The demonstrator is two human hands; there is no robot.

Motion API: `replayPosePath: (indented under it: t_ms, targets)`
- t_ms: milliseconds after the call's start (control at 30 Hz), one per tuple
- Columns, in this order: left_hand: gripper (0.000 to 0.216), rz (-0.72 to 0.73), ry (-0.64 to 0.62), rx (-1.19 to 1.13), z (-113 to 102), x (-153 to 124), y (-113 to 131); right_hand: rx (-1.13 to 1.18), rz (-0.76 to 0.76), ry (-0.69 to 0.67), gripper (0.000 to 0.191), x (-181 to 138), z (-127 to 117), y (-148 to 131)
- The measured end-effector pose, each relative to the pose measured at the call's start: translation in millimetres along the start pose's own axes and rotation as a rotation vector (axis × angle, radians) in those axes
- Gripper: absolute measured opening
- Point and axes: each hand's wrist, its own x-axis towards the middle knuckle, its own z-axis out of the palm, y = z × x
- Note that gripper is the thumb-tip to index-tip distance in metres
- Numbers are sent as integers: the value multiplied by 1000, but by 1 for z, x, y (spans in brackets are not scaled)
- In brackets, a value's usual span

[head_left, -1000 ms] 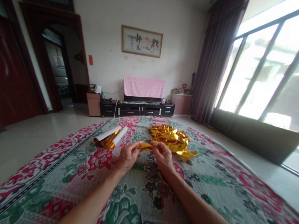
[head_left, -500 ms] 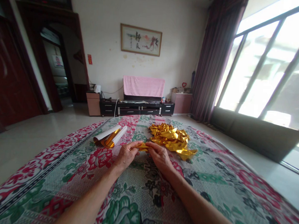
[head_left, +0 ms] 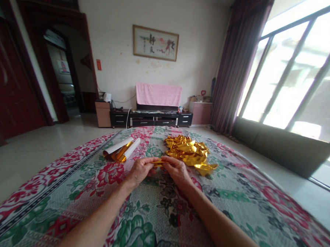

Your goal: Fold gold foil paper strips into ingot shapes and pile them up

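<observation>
A small piece of gold foil paper (head_left: 158, 163) is pinched between both hands over the middle of the table. My left hand (head_left: 140, 170) grips its left end, fingers closed. At its right end, my right hand (head_left: 178, 171) is closed as well, and the fingers cover most of the piece. Just beyond my right hand lies a heap of folded gold paper pieces (head_left: 189, 152), shiny and pointed. Ahead of my left hand rest loosely rolled sheets (head_left: 121, 150), gold on one face and white on the other.
A flowered cloth (head_left: 88, 208) in red, green and grey covers the rounded table. Across the floor stands a low black cabinet (head_left: 159, 121), with a pink towel (head_left: 158, 94) draped over something on it. A large window is at the right.
The fingers have shifted a little around the gold paper, and less of it shows between them. The heap and the rolled sheets stay where they were.
</observation>
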Motion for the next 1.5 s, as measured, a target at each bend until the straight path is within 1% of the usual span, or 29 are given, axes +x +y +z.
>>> replayPosePath:
  t_ms: [100, 233, 467, 600, 833, 967, 1100, 1200, 1333, 1400, 1500]
  targets:
    - [36, 15, -5, 12, -1, 1, -2, -38, -3, -4, 29, 1, 0, 2]
    - [37, 67, 19, 76, -2, 3, -4, -85, 28, 42, 32, 2, 2, 3]
    - [36, 28, -4, 149, -4, 5, -6, -135, 11, 21, 32, 2, 1, 2]
    - [35, 41, -6, 169, -3, 4, -6, -120, 41, 21, 34, 2, 1, 0]
    - [36, 54, 34, 225, -2, 6, -8, -220, 45, 42, 37, 2, 3, 4]
    - [35, 75, 15, 272, -3, 8, -12, -226, 46, 33, 37, 3, 3, 7]
    - [37, 118, -25, 332, -5, 9, -16, -263, 47, 38, 37, 2, 3, 2]
    - [38, 124, -15, 361, -5, 9, -18, -303, 49, 39, 37, 2, 3, 0]
    - [37, 132, 42, 400, -5, 11, -20, -344, 30, 21, 36, 2, 3, 1]
    - [37, 130, 43, 397, -6, 11, -20, -334, 9, 15, 35, 2, 3, 2]
    - [37, 95, 28, 319, -6, 10, -18, -294, -36, 3, 35, 1, 2, 2]
